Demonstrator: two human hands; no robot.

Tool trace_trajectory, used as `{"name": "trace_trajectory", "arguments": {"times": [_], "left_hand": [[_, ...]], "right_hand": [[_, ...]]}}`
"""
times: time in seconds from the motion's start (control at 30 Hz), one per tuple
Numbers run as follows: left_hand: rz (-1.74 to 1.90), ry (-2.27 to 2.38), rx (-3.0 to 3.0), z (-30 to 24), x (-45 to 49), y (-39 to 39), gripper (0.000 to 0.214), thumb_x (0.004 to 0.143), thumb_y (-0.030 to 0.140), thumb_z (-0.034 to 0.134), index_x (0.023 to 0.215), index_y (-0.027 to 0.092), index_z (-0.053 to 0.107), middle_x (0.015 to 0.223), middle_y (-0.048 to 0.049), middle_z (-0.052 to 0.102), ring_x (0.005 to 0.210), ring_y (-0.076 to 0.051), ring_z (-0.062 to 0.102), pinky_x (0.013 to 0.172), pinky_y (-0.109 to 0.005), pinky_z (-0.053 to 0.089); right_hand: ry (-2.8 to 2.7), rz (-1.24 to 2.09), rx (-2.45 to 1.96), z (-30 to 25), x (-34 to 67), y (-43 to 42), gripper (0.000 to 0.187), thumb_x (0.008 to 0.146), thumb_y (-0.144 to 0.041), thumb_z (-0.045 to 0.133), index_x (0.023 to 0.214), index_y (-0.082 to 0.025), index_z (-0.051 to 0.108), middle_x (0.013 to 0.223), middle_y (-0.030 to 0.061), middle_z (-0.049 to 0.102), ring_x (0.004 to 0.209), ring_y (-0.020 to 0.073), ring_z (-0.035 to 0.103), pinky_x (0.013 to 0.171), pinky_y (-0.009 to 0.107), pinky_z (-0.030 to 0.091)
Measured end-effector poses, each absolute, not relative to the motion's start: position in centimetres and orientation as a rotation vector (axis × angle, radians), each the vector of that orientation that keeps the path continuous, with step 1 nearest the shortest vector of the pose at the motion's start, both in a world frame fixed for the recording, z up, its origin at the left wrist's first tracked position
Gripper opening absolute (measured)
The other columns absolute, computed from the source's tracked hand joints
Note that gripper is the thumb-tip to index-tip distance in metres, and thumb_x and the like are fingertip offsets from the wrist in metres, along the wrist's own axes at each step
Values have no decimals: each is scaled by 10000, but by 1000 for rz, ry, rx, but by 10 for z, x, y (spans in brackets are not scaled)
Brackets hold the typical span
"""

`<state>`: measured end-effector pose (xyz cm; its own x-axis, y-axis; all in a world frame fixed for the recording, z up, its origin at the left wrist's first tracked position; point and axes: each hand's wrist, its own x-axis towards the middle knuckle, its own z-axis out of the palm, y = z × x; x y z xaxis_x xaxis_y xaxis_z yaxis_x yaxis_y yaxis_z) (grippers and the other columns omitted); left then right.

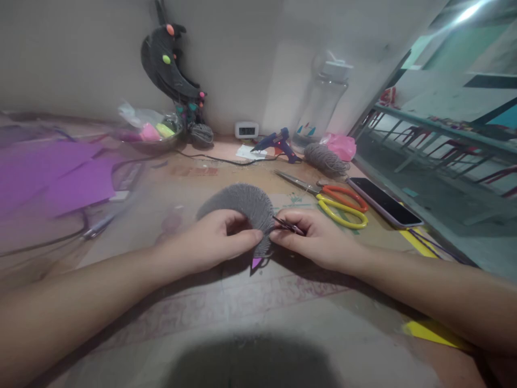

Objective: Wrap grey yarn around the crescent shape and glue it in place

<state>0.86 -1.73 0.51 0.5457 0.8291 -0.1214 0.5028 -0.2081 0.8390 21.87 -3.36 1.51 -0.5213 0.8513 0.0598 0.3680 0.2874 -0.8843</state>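
A crescent wrapped in grey yarn (246, 196) is held just above the table, with a purple pointed tip (256, 262) showing at its lower end. My left hand (222, 231) is closed on the crescent, thumb across its front near the lower end. Against the crescent's right edge, my right hand (309, 234) is closed in a pinch. Between its fingers is a small dark bundle (288, 225) that looks like wound yarn; blur hides its detail.
Beyond my right hand lie scissors (343, 210) with orange and yellow handles and a phone (385, 202). A blue glue gun (280, 144), a grey yarn ball (326, 158), a bottle (323, 102) and a small clock (246, 130) stand behind. Purple sheets (60, 178) cover the left.
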Motion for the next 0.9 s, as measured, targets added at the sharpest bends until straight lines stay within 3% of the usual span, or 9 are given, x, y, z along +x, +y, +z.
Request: {"name": "trace_trajectory", "arguments": {"times": [0.33, 0.47, 0.57, 0.77, 0.9], "left_hand": [[605, 1045, 2091, 8, 12, -21, 351, 853, 461, 570, 644, 180, 597, 664, 16, 575, 642, -133, 550, 589, -248, 396], [620, 1086, 2110, 10, 12, -21, 327, 850, 419, 578, 629, 181, 612, 659, 10, 570, 670, -145, 559, 602, -254, 393], [618, 1073, 2112, 11, 11, -20, 337, 857, 420, 566, 625, 179, 610, 656, 8, 567, 665, -144, 558, 597, -254, 392], [609, 1026, 2101, 10, 11, -18, 310, 868, 381, 551, 640, 179, 609, 631, 19, 565, 616, -121, 528, 558, -238, 363], [570, 1037, 2046, 9, 11, -18, 326, 871, 407, 534, 638, 187, 589, 590, 34, 557, 569, -110, 504, 526, -234, 338]], "right_hand": [[-1916, 1168, -1198, 14, 220, -36, 205, 854, -324, 596, 722, -178, 537, 588, -56, 456, 520, 79, 415, 475, 197, 324], [-2218, 609, -999, 17, 233, -34, 233, 896, -388, 559, 969, -171, 604, 830, 28, 634, 680, 129, 556, 604, 242, 438], [-2387, 183, -878, 26, 243, -34, 281, 945, -335, 492, 1162, -169, 556, 1009, 92, 668, 809, 172, 612, 700, 290, 469], [-2521, -279, -818, 37, 246, -27, 224, 965, -279, 478, 1110, -172, 611, 834, 67, 664, 759, 187, 582, 679, 314, 415], [-2557, -351, -792, 34, 246, -21, 225, 980, -258, 449, 1039, -186, 654, 767, 51, 663, 711, 170, 568, 652, 301, 390]]}}
